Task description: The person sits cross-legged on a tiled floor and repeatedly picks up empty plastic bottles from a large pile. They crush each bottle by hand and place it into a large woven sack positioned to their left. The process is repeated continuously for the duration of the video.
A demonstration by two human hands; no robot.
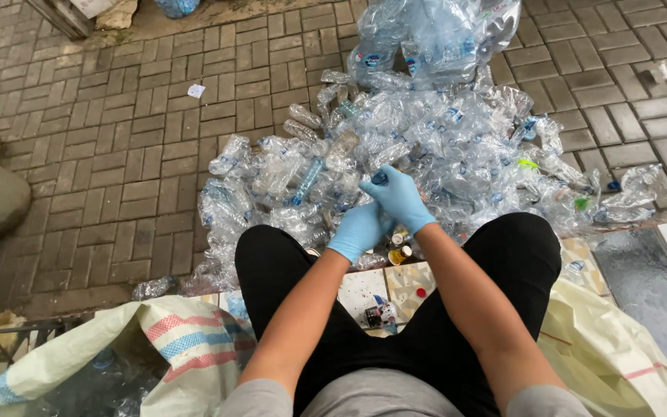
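Where brick paving (117,147) spreads, gloved hands (384,212) meet over crushed bottles (441,147).

1. Your left hand (358,229), in a blue glove, sits just below the centre of the frame, fingers curled in.
2. Your right hand (399,197), gloved too, sits just above it, fingertips pinched together, the two hands touching.
3. Both bare forearms run up from the bottom edge and converge between your knees.

Bottle heap (426,147) before knees, between sacks (187,340)
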